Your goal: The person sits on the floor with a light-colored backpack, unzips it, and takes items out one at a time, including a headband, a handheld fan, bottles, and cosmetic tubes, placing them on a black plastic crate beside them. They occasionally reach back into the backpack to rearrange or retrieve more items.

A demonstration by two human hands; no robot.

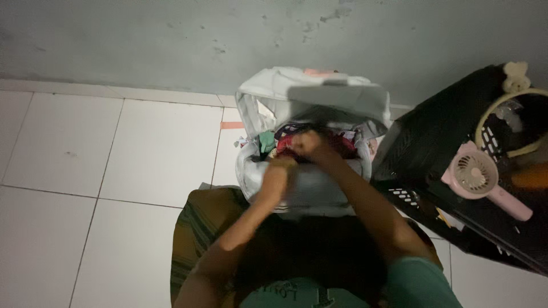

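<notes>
Both your hands are in the open grey bag (311,97); your right hand (308,142) is fisted on the packed clothes (288,140); your left hand (278,166) looks closed, gripping unclear. Clothes fill the bag already; its flap stands unclosed.

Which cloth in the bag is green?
The small green cloth at the left side of the white bag, beside the left hand. The other clothes look red and dark.

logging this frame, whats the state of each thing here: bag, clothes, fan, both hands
white bag: open, flap up against the wall
clothes: bunched inside the bag
pink handheld fan: lying flat on the black shelf; running or not, cannot tell
left hand: at the bag's front edge, grip blurred
right hand: clenched on the clothes
</notes>
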